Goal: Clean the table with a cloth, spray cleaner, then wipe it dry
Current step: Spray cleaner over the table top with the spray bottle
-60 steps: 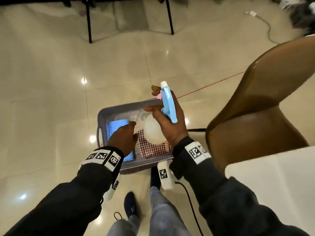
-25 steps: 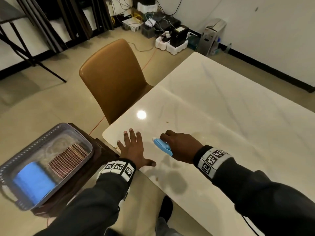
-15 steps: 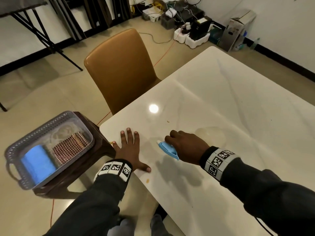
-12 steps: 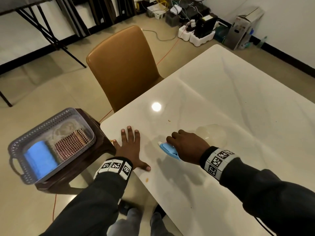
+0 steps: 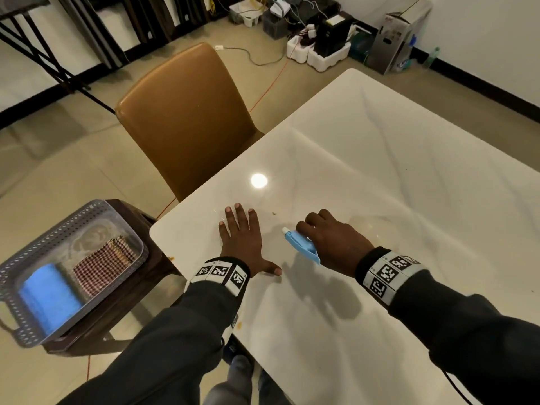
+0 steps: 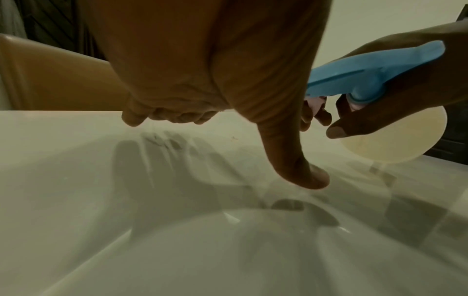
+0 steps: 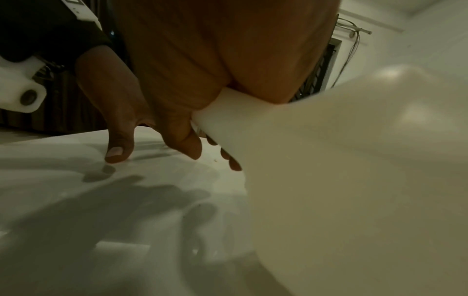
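My right hand (image 5: 330, 238) grips a spray bottle (image 5: 301, 245) with a blue trigger head and a translucent round body (image 6: 395, 138), held just above the white marble table (image 5: 380, 176); its nozzle points left. The bottle body (image 7: 354, 180) fills the right wrist view. My left hand (image 5: 242, 238) lies flat, fingers spread, on the table near its left corner; its thumb (image 6: 298, 172) touches the surface. A blue cloth (image 5: 49, 296) and a red checked cloth (image 5: 102, 264) lie in a grey basket (image 5: 26, 331) on a dark stool left of the table.
A tan chair (image 5: 187, 121) stands at the table's far-left side. Small crumbs (image 5: 274, 213) dot the table ahead of my hands, and orange stains (image 5: 239, 325) mark its near edge. Cables, boxes and a power strip (image 5: 318, 51) clutter the floor beyond.
I turned from the basket to the table with the bottle in my right hand. My left hand came down flat on the table. Over the last second both hands stay nearly still.
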